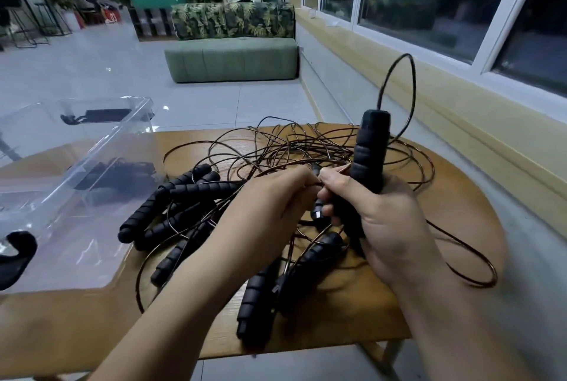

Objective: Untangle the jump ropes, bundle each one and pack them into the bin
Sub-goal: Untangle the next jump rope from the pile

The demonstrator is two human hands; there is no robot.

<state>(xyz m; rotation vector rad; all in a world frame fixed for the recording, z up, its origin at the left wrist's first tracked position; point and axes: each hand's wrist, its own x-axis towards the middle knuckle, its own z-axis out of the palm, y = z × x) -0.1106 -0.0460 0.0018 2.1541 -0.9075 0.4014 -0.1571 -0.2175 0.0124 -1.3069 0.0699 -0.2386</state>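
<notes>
A tangle of thin dark jump-rope cords (294,150) lies on the wooden table (454,196), with several black foam handles (171,196) strewn among them. My right hand (386,221) grips one black handle (369,153) upright; its cord arcs up from the top and loops back down. My left hand (270,205) pinches a strand of cord right beside the right thumb. A clear plastic bin (76,184) stands at the table's left, with a dark rope bundle visible inside.
Rope loops hang over the table's right edge (472,264). A green bench (233,58) and a leaf-print sofa back stand across the tiled floor, with a person behind. A window wall runs along the right.
</notes>
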